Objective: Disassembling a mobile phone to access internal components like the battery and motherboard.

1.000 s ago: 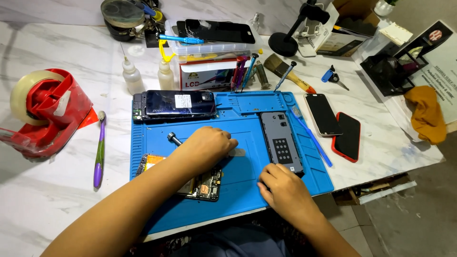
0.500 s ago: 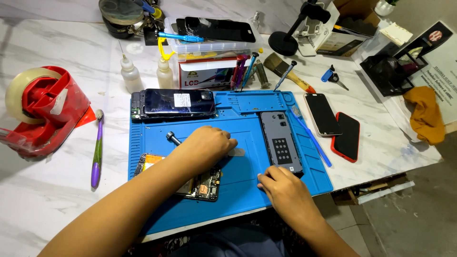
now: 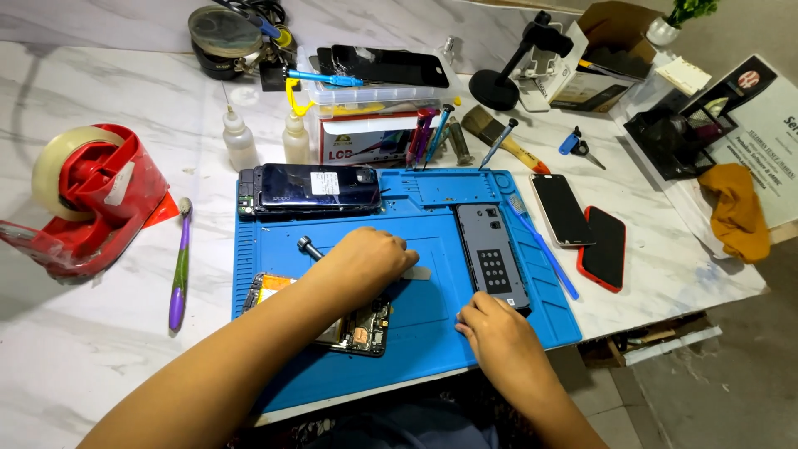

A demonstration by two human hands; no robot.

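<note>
Opened phone [image 3: 357,331], back removed and circuit board exposed, lies on the near left part of the blue work mat [image 3: 416,366], partly covered by the left forearm; left hand [image 3: 366,264] rests knuckles up just above it, fingers curled over a flat grey metal tool [image 3: 420,273] whose tip pokes out to the right, grip itself hidden; small black-headed screwdriver [image 3: 309,247] lies just left of that hand; right hand [image 3: 492,333] rests on the mat near its front right edge, fingers loosely bent with tips on the mat, whether it pinches anything cannot be told; grey phone back cover [image 3: 492,254], inner side up, lies just beyond the right hand; dark phone [image 3: 314,189] with cracked glass sits along the mat's far left edge; two phones, one black [image 3: 562,208], one in a red case [image 3: 605,247], lie off the mat to the right; red tape dispenser [image 3: 83,199] and purple toothbrush [image 3: 179,266] stand well apart on the left
</note>
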